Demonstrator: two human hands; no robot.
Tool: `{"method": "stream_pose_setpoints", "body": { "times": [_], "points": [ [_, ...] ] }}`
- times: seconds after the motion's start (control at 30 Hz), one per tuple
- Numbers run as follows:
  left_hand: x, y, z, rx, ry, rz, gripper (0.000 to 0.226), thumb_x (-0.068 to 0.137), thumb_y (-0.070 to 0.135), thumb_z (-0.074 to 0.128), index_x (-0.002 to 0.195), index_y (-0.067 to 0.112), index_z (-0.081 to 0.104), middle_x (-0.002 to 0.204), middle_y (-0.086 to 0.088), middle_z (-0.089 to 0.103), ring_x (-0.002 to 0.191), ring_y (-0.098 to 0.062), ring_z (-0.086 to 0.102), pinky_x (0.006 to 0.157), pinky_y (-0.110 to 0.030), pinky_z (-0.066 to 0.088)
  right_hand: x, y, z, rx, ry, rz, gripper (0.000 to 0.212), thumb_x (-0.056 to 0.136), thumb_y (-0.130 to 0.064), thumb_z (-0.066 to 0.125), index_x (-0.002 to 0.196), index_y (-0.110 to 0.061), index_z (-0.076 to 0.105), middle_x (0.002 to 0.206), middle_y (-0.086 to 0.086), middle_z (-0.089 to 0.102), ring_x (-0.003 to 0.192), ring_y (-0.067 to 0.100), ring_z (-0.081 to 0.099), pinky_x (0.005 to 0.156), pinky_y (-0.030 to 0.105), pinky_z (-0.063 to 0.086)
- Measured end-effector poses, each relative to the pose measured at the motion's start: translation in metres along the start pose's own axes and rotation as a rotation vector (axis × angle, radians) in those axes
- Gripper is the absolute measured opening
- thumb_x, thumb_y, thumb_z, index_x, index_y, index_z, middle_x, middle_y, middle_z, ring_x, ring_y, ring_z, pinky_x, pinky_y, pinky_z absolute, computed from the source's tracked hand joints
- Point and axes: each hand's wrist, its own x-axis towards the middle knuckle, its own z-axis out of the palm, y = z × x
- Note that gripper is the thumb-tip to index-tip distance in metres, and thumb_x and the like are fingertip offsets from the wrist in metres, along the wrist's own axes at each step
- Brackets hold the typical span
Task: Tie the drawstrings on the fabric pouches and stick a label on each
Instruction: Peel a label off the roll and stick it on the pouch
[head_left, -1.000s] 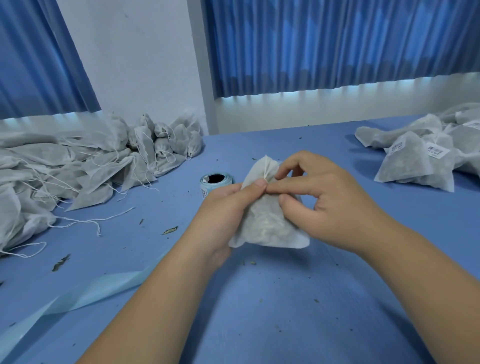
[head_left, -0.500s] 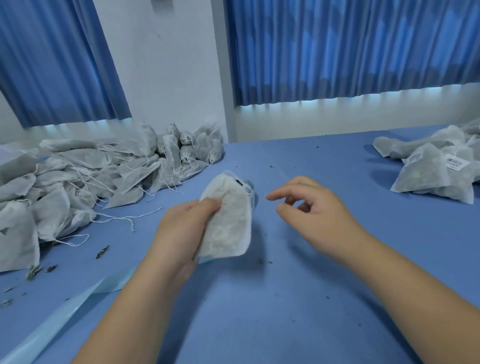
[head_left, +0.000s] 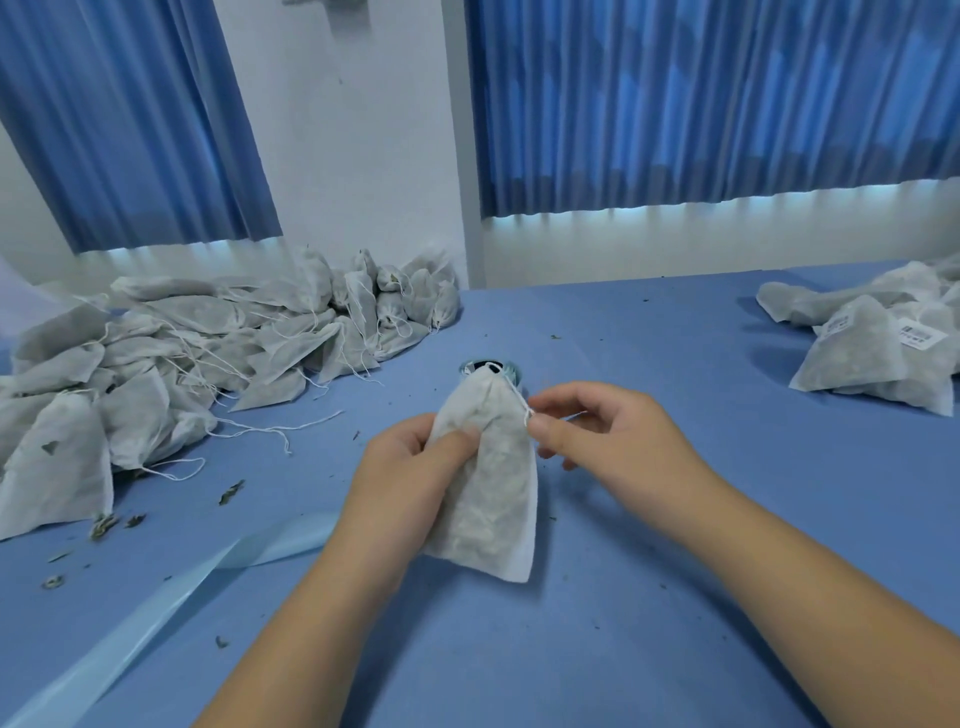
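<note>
A filled white fabric pouch (head_left: 493, 488) hangs upright over the middle of the blue table (head_left: 649, 597), its gathered neck pointing away from me. My left hand (head_left: 410, 478) grips the pouch's left side with thumb in front. My right hand (head_left: 602, 431) pinches the thin white drawstring (head_left: 524, 402) at the pouch's right edge between thumb and forefinger. A roll of labels (head_left: 506, 370) sits just behind the pouch, mostly hidden by it.
A large heap of unlabelled pouches (head_left: 171, 374) with loose strings covers the table's left. A smaller pile of labelled pouches (head_left: 878, 338) lies at the far right. A pale blue backing strip (head_left: 171, 608) trails across the front left. Dried leaf crumbs (head_left: 111, 525) are scattered about.
My right hand, which had let go half a second ago, has come back and pinched the drawstring. The left hand turned the pouch more upright. The view tilted upward.
</note>
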Motion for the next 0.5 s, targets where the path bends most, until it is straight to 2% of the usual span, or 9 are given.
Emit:
{"method": "stream_pose_setpoints", "body": {
  "times": [0.1, 0.17, 0.33, 0.5],
  "points": [
    [0.002, -0.001, 0.005, 0.087, 0.052, 0.055, 0.022, 0.085, 0.031, 0.068, 0.082, 0.008, 0.069, 0.070, -0.002, 0.061, 0.065, -0.017, 0.055, 0.063, -0.034, 0.042, 0.000, -0.002, -0.003, -0.015, 0.069, -0.028, 0.012, 0.081, -0.013, 0.074, 0.073, -0.022, 0.074, 0.070, 0.000, 0.070, 0.061, 0.009, 0.062, 0.059, 0.021, 0.050],
    [0.002, -0.002, 0.010, 0.137, 0.092, 0.099, 0.020, 0.087, 0.026, 0.067, 0.081, 0.007, 0.068, 0.066, 0.001, 0.057, 0.062, -0.015, 0.051, 0.061, -0.031, 0.041, -0.001, -0.005, -0.004, 0.016, 0.055, -0.008, 0.012, 0.080, -0.012, 0.074, 0.070, -0.019, 0.074, 0.065, 0.004, 0.069, 0.057, 0.007, 0.060, 0.055, 0.017, 0.049],
    [0.002, -0.001, 0.023, 0.240, 0.176, 0.183, 0.012, 0.084, 0.021, 0.066, 0.073, 0.017, 0.068, 0.054, 0.015, 0.057, 0.050, 0.002, 0.047, 0.046, -0.011, 0.035, -0.004, -0.007, 0.007, 0.162, -0.055, 0.097, 0.014, 0.083, -0.008, 0.070, 0.070, -0.014, 0.072, 0.060, -0.003, 0.065, 0.053, 0.006, 0.056, 0.051, 0.017, 0.045],
    [-0.002, -0.001, 0.030, 0.172, 0.148, 0.157, 0.022, 0.088, 0.024, 0.062, 0.067, 0.019, 0.066, 0.053, 0.017, 0.053, 0.050, 0.000, 0.046, 0.046, -0.011, 0.034, -0.006, -0.003, 0.013, -0.071, 0.005, -0.005, 0.018, 0.080, -0.011, 0.073, 0.064, -0.020, 0.071, 0.055, -0.012, 0.060, 0.053, 0.001, 0.050, 0.055, 0.015, 0.042]
  ]
}}
